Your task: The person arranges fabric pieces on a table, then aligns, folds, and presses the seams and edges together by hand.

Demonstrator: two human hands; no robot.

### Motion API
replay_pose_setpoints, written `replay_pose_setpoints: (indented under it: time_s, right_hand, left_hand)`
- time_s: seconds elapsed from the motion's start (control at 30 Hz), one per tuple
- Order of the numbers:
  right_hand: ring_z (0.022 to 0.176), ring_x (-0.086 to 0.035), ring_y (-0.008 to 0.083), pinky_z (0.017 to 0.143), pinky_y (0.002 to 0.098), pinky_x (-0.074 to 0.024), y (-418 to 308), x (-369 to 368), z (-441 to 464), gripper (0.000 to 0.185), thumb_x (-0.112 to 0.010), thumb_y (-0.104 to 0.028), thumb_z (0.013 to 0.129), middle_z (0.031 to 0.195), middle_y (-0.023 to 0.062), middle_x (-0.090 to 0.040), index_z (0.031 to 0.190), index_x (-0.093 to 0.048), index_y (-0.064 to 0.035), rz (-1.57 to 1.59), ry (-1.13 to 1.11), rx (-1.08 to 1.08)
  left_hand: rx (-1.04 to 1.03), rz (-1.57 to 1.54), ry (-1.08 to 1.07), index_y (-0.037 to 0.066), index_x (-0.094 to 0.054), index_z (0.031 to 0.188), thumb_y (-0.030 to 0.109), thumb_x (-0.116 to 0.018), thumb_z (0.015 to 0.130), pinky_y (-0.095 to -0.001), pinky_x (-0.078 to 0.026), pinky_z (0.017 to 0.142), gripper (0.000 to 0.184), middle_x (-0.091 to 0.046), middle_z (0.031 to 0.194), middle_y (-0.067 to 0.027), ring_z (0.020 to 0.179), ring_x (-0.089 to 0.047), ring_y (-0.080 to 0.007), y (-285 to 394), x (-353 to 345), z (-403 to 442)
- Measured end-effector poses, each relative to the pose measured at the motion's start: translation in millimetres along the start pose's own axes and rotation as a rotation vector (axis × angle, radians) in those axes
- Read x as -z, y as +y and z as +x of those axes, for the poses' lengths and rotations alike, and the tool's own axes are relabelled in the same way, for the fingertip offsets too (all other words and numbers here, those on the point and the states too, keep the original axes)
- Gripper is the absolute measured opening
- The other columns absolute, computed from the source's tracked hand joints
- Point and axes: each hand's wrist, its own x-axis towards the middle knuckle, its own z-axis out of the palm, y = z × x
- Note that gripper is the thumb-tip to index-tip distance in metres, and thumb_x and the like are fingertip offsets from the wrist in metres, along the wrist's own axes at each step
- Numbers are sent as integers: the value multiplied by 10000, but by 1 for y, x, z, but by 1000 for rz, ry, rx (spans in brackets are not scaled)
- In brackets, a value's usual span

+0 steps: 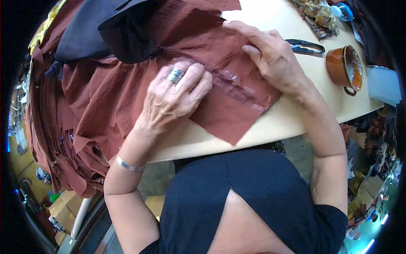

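Rust-brown cloth [237, 114] lies creased on the table [198, 139], corner over the edge. Left hand [177, 91]: fingers curled, grip unclear. Right hand [277, 61]: fingers slightly apart on cloth — uneven pull could pucker the seam.

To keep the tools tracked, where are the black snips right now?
In the head view, the black snips lie on the pale table, to the right, between the right hand and the brown cup.
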Motion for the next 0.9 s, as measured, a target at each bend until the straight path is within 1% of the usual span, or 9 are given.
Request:
replay_pose_setpoints:
  time_s: [0.13,0.33,0.37,0.5,0.57,0.73,0.83,0.87,0.9]
  right_hand:
    - [794,-571,264,796,356,-455,-1,10,-3,499,-583,-33,815,1198,25,-577,1283,-477,-170,14,-48,-221]
    - [743,-543,242,799,347,-450,-9,22,-9,542,-617,-54,790,1210,24,-567,1295,-465,-179,-17,-139,-142]
    - [756,-542,244,808,347,-445,-8,22,-9,554,-621,-56,785,1214,25,-565,1300,-460,-182,-22,-139,-135]
    - [810,-537,248,846,346,-426,-6,19,-7,588,-628,-54,775,1238,28,-551,1316,-442,-188,-38,-146,-131]
    - [842,-538,252,860,346,-420,-10,24,-7,596,-623,-45,772,1253,35,-541,1321,-438,-184,-39,-174,-165]
    - [955,-551,268,901,342,-407,-18,38,-15,598,-606,-7,758,1265,69,-530,1317,-442,-142,-119,-320,-201]
    - [871,-612,313,780,414,-459,-11,31,-22,531,-606,-46,746,1037,137,-622,1253,-478,-139,-26,-156,-35]
    - [828,-624,279,724,369,-465,-5,29,-23,528,-615,-44,739,1037,120,-631,1242,-500,-155,73,-92,-90]
    - [908,-589,268,803,359,-438,-5,29,-25,535,-605,-18,745,1113,93,-601,1254,-493,-139,41,-106,-102]
  left_hand:
    - [119,-191,10,51,-575,959,86,-549,719,-347,-468,765,245,-562,939,-83,877,-562,-250,-1,-9,-11]
    - [335,-222,-3,69,-576,982,130,-646,764,-375,-439,785,237,-538,989,-98,898,-526,-277,-8,-7,-16]
    - [333,-157,3,78,-581,986,116,-611,762,-384,-437,790,230,-544,1003,-90,916,-534,-268,-8,-9,-18]
    - [24,-164,-17,85,-592,1051,143,-533,757,-402,-404,915,305,-545,1096,-84,1009,-541,-216,18,-4,5]
    - [-34,-302,10,63,-579,1120,138,-516,760,-419,-411,946,373,-561,1056,-102,984,-558,-267,35,-12,19]
    - [-116,-428,54,46,-605,1067,137,-533,729,-415,-463,894,358,-556,1035,-98,960,-563,-262,34,-24,19]
    - [-172,-467,85,41,-625,1032,142,-539,703,-422,-481,871,355,-553,1028,-100,945,-564,-264,34,-27,19]
    - [-179,-474,86,41,-625,1033,143,-537,702,-424,-479,875,357,-553,1030,-101,945,-564,-266,36,-28,18]
    - [-186,-482,88,42,-624,1035,143,-536,701,-426,-478,878,360,-552,1031,-102,945,-564,-267,38,-28,18]
